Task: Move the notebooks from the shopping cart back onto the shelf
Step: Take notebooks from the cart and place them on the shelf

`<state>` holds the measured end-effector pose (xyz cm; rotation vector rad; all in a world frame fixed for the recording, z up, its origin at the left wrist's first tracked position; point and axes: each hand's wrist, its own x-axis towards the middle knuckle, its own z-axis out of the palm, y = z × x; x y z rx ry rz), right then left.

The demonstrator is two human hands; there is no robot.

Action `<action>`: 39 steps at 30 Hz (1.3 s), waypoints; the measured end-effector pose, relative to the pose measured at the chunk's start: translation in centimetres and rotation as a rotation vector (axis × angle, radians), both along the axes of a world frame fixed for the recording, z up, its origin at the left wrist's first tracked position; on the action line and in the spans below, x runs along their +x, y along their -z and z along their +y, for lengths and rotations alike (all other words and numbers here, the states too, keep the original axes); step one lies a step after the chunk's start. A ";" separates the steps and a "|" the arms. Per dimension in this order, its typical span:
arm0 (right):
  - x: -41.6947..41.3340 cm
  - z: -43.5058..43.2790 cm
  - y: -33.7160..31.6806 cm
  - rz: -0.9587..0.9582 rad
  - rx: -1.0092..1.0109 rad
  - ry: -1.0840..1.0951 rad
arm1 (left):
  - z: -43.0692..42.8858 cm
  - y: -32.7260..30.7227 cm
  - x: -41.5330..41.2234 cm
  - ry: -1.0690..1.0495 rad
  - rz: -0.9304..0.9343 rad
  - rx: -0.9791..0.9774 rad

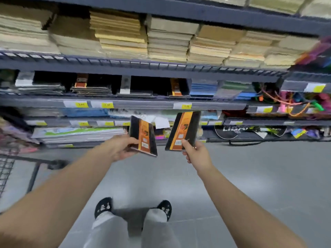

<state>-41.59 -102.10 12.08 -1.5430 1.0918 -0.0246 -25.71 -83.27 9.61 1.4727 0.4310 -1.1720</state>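
Note:
I hold two black notebooks with an orange stripe, one in each hand, in front of the shelf unit. My left hand (120, 146) grips the left notebook (144, 136) by its lower edge, tilted to the right. My right hand (196, 153) pinches the right notebook (184, 130) at its bottom corner, tilted the other way. Matching black and orange notebooks (176, 87) stand and lie on the dark shelf (143, 102) above my hands. A corner of the wire shopping cart (10, 169) shows at the left edge.
The upper shelf (143, 63) carries stacks of beige paper pads. Lower shelves hold blue and green folders (78, 132). Coloured cords and bags (295, 101) hang at the right. Grey floor (250, 176) lies below, with my two feet in black slippers.

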 end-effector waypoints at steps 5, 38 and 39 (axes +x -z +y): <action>2.9 -4.2 1.7 -0.039 0.020 -0.096 | -3.5 1.2 1.0 0.154 -0.297 0.160; 16.2 -13.5 11.1 -0.372 0.418 0.163 | -15.7 10.4 8.5 1.217 -1.457 0.950; 16.5 -13.3 10.9 -0.384 0.424 0.180 | -15.7 10.5 8.4 1.215 -1.449 0.949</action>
